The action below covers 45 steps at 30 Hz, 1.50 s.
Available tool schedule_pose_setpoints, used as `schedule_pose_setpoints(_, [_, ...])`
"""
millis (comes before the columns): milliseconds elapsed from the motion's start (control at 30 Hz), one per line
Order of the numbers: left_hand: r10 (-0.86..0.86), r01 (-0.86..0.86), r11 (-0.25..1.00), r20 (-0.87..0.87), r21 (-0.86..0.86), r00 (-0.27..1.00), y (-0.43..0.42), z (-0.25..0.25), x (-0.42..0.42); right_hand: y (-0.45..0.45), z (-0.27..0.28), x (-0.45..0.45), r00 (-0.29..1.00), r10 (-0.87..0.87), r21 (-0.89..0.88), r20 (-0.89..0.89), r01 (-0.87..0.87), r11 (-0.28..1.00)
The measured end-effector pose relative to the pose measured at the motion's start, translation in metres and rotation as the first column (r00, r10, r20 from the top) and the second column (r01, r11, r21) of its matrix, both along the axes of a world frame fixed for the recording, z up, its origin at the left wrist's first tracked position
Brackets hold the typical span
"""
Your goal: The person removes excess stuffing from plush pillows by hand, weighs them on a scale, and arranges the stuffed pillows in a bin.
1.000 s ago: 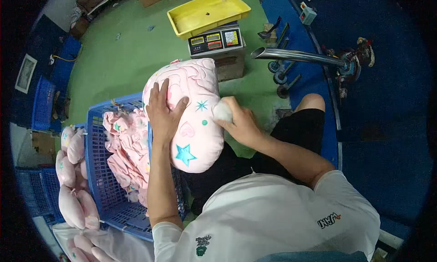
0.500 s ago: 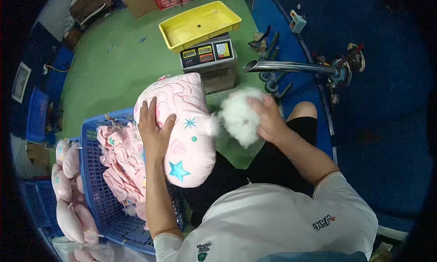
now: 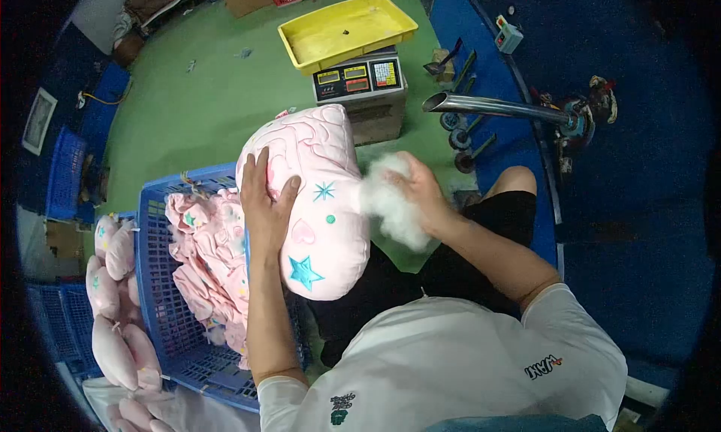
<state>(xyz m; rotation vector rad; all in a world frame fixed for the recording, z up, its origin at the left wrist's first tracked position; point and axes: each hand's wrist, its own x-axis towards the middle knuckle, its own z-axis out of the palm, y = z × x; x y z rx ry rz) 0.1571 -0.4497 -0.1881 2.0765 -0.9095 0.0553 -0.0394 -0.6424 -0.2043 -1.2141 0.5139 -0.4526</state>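
Note:
A plump pink cushion (image 3: 330,244) with a teal star, a heart and stitched wavy lines lies over my lap. Across its left side rests my left hand (image 3: 268,199), fingers spread and pressed on the fabric. My right hand (image 3: 420,195) grips a loose clump of white stuffing (image 3: 394,206) at the cushion's right edge. The clump touches the cushion where a tuft of white shows; the opening itself cannot be made out.
A blue basket (image 3: 154,282) with limp pink covers (image 3: 206,259) stands at left, filled pink pieces (image 3: 113,349) beyond it. Ahead, a yellow tray (image 3: 345,34) sits on a scale (image 3: 357,79). A metal tube (image 3: 496,107) juts in from the right.
Half a second ago my right hand held the stuffing apart from the cushion's edge; now the clump is against it. One second ago less stuffing showed in that hand. My view has shifted slightly.

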Motion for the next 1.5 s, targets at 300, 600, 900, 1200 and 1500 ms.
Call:
schedule_pose_setpoints(300, [-0.026,0.026,0.998,-0.001,-0.049,1.000,0.000,-0.008,0.000,0.050,-0.030,0.011,0.999,0.002,-0.849,0.053,0.044,0.527])
schedule_pose_setpoints(600, [-0.120,0.120,0.993,-0.003,0.019,0.993,0.009,-0.010,0.001,0.043,-0.013,0.012,0.828,0.470,-0.789,-0.306,-0.497,0.362])
schedule_pose_setpoints(900, [-0.278,0.218,0.896,0.104,0.386,0.955,0.004,0.051,-0.047,0.035,0.032,0.056,0.552,0.537,-0.623,-0.638,-0.780,0.061])
schedule_pose_setpoints(1200, [-0.119,0.068,0.917,0.106,0.394,0.987,0.001,0.035,-0.040,0.014,0.032,-0.035,0.868,0.430,-0.580,-0.250,-0.490,0.651])
schedule_pose_setpoints(1500, [-0.270,0.223,0.950,0.214,0.220,0.939,-0.010,0.025,-0.038,-0.046,0.076,-0.295,0.487,0.323,0.183,-0.811,-0.313,0.932])
